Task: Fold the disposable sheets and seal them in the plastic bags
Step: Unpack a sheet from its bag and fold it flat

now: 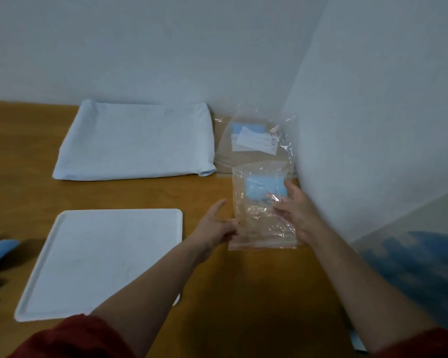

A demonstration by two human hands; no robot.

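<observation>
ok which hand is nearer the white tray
Left. The left hand is just right of the white tray's far right corner, pinching the plastic bag's left edge; the right hand is farther off, holding the bag's right side.

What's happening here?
A person holds a clear plastic bag with both hands: left hand gripping its left edge, right hand its right side. A folded blue sheet is already inside; whether the bag is sealed, I cannot tell. More bags lie behind, beside a folded white stack. A white tray sits nearer on the table.
</observation>
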